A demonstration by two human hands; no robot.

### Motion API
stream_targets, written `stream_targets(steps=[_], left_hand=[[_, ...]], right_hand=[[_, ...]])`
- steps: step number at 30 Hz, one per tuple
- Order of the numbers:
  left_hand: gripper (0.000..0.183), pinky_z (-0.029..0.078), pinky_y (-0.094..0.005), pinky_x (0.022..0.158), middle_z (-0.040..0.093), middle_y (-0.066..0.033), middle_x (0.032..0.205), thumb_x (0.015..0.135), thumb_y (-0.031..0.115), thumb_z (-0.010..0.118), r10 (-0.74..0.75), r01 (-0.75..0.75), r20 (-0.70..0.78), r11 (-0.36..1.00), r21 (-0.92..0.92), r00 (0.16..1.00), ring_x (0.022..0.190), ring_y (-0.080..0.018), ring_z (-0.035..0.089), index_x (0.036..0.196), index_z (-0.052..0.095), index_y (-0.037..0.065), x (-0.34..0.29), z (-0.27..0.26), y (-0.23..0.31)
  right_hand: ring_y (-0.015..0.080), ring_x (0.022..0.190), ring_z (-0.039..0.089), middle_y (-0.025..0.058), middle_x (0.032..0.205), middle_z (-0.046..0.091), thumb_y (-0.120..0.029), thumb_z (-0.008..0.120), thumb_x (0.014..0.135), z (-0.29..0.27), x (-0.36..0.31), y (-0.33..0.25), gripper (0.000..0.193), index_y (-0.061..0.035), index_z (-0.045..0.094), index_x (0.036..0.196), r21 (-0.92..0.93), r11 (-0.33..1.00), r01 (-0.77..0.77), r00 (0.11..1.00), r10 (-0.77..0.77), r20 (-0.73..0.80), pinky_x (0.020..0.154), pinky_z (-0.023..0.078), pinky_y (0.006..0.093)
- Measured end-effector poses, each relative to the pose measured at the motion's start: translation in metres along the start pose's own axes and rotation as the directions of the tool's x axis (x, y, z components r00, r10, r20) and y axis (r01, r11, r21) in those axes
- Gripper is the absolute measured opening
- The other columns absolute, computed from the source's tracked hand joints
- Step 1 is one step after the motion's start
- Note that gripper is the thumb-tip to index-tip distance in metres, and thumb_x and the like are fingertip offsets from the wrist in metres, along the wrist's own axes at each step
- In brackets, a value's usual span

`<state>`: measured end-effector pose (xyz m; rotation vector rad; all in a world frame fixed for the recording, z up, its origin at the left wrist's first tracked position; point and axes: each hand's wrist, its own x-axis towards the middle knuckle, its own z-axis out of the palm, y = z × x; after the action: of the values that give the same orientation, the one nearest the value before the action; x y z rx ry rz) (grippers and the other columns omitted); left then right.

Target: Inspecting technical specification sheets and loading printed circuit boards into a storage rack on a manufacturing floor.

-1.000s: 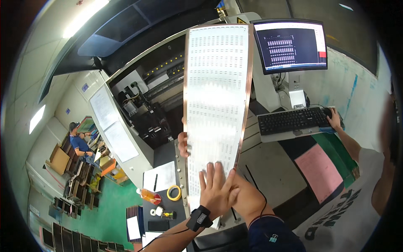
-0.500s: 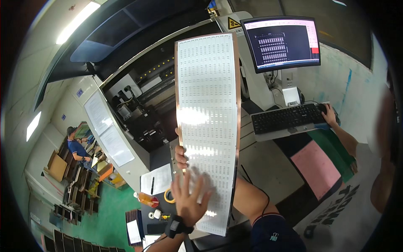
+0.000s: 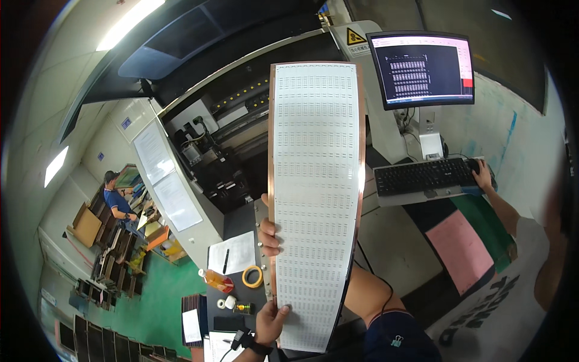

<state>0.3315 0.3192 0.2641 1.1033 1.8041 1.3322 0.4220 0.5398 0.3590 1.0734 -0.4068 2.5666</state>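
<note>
Centrally: one long, rectangular white panel (image 3: 315, 193), copper-edged, dark-patterned in rows. Right hand (image 3: 269, 237): fingers curled round the panel's eight o'clock edge. Left hand (image 3: 269, 323): gripping at seven, thumb on face. Black keyboard (image 3: 425, 176), three o'clock.

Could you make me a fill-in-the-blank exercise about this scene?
The right hand curls its fingers round the ____-hand edge of the long white panel.
The left hand has its ____ on the panel's face.
Another person's hand rests on the ____ beside the keyboard.
The sheet of paper right of the panel is coloured ____.
Missing words: left; thumb; mouse; pink.
</note>
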Motion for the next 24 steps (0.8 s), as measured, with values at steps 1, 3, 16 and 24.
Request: stream_targets(steps=[1,3,16,24], left_hand=[[0.031,0.045,-0.0241,0.078,0.064,-0.0066,0.095,0.088,0.019,0.060,-0.016,0.016,-0.009,1.000,0.023,1.000,0.085,-0.0092,0.056,0.107,0.056,-0.005,-0.002,-0.002,-0.002],[0.030,0.045,-0.0239,0.077,0.064,-0.0062,0.093,0.088,0.019,0.060,-0.035,0.035,-0.021,0.999,0.041,0.999,0.084,-0.0090,0.056,0.106,0.056,-0.005,-0.007,-0.003,-0.003],[0.049,0.045,-0.0248,0.073,0.056,-0.0120,0.110,0.091,0.018,0.053,-0.198,0.179,-0.126,0.973,-0.145,0.972,0.089,-0.0122,0.054,0.131,0.033,-0.001,0.026,0.005,-0.025],[0.043,0.044,-0.0381,0.089,0.055,-0.0204,0.117,0.087,0.020,0.058,-0.148,0.210,-0.268,0.953,0.217,0.952,0.109,-0.0280,0.054,0.123,0.045,0.000,-0.085,-0.026,-0.133]], right_hand=[[0.0163,0.078,0.039,0.0094,0.089,0.043,-0.081,0.035,0.071,0.001,0.000,0.001,0.097,-0.0114,0.028,0.138,0.000,1.000,-0.007,1.000,0.007,-0.001,0.073,0.035,0.0303],[0.0184,0.078,0.040,0.0108,0.092,0.044,-0.079,0.035,0.073,0.007,-0.003,0.005,0.098,-0.0058,0.029,0.137,-0.048,0.998,0.047,0.999,-0.048,-0.017,0.074,0.036,0.0320],[0.0303,0.123,0.039,0.0217,0.135,0.039,-0.059,0.029,0.089,-0.066,-0.114,-0.031,0.077,0.0010,0.028,0.137,-0.470,0.873,0.130,0.686,-0.421,-0.593,0.101,0.031,0.0409],[0.0369,0.100,0.054,0.0190,0.106,0.059,-0.028,0.060,0.076,-0.149,-0.200,0.060,0.047,-0.0007,0.054,0.115,-0.386,-0.479,-0.789,0.610,-0.527,-0.592,0.087,0.043,0.0432]])
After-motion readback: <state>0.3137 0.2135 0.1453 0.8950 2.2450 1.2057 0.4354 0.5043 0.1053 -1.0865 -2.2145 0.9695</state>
